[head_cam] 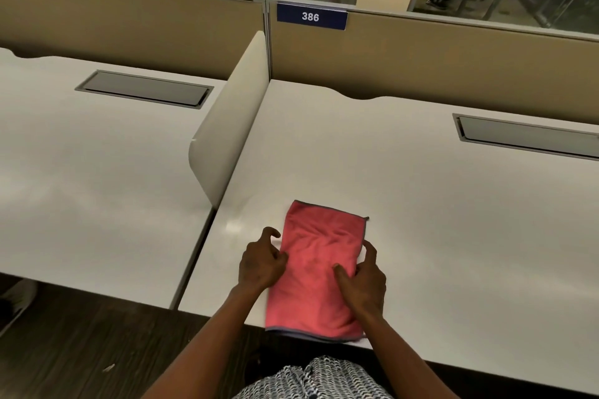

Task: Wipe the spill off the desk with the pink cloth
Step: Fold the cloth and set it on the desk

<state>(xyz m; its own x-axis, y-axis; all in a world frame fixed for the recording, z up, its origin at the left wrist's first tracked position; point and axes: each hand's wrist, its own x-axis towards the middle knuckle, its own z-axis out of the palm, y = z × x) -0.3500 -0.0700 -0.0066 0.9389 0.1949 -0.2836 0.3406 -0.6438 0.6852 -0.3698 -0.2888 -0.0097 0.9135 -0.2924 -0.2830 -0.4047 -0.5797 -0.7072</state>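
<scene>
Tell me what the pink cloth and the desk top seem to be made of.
Pink cloth: probably microfibre or terry, with a matte, soft, wrinkled surface and a grey stitched hem. Desk top: likely off-white laminate, smooth with a faint sheen from soft light reflections.

bare desk (437, 220) rightward, divider (227, 126) blocking the left
</scene>
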